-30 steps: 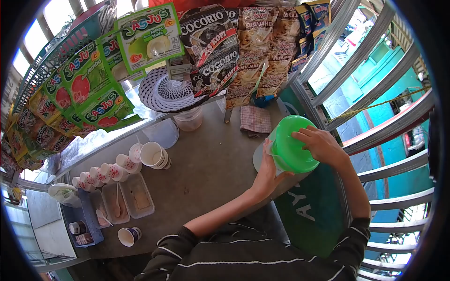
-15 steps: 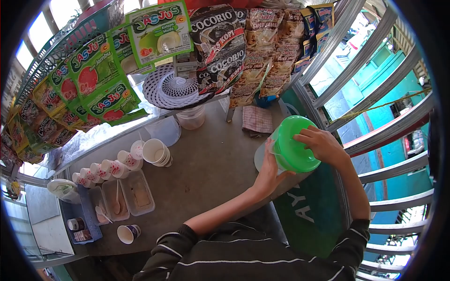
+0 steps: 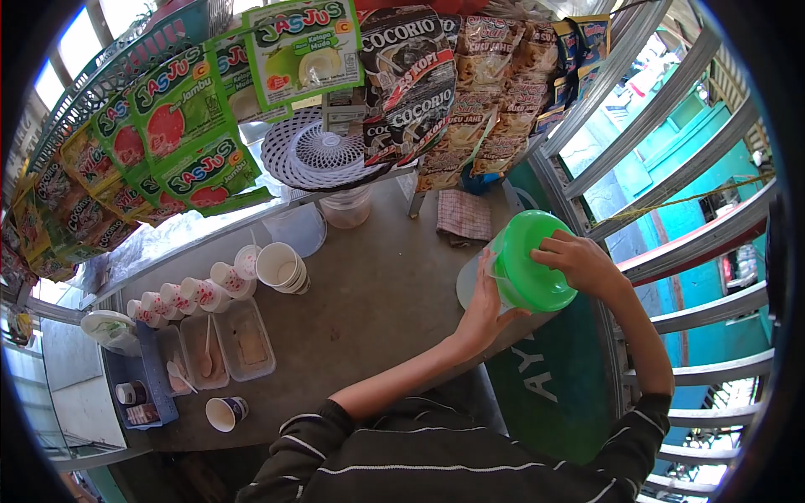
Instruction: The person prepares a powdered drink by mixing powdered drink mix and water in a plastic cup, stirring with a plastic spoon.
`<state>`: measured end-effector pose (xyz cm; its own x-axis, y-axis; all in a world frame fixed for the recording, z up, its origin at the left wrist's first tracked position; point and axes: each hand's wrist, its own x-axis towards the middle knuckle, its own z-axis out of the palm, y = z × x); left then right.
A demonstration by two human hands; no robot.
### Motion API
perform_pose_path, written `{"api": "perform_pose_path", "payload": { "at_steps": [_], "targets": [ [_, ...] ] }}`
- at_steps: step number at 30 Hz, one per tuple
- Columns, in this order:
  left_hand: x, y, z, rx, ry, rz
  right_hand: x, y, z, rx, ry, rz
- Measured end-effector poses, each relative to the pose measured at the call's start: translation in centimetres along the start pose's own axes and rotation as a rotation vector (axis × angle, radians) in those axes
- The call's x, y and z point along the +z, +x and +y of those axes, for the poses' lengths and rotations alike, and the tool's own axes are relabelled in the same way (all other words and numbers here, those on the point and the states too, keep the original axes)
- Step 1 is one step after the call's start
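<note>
Bench (image 3: pixel 369 281) mid-frame; at right, left grip (image 3: pixel 481 312) clasps the tub's (image 3: pixel 469 283) side, right grip (image 3: pixel 577 263) apparently pinches its lid (image 3: pixel 528 272) top; upper sachets (image 3: pixel 309 63) read JASJUS, COCORIO.

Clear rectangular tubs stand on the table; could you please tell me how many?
3, side by side: the left tub, nearest the blue basket; the middle tub, with a spoon in it; and the right tub. Others may be hidden.
</note>
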<state>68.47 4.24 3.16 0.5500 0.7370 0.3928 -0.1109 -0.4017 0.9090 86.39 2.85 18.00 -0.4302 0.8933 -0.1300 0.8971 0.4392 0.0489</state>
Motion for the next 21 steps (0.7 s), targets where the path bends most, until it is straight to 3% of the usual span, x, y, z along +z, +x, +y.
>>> {"api": "perform_pose_path", "payload": {
  "at_steps": [21],
  "targets": [
    [0.14,-0.13,-0.46,0.000,0.010,-0.023,0.03,-0.15,-0.02,-0.037,-0.084,-0.010]
  ]
}}
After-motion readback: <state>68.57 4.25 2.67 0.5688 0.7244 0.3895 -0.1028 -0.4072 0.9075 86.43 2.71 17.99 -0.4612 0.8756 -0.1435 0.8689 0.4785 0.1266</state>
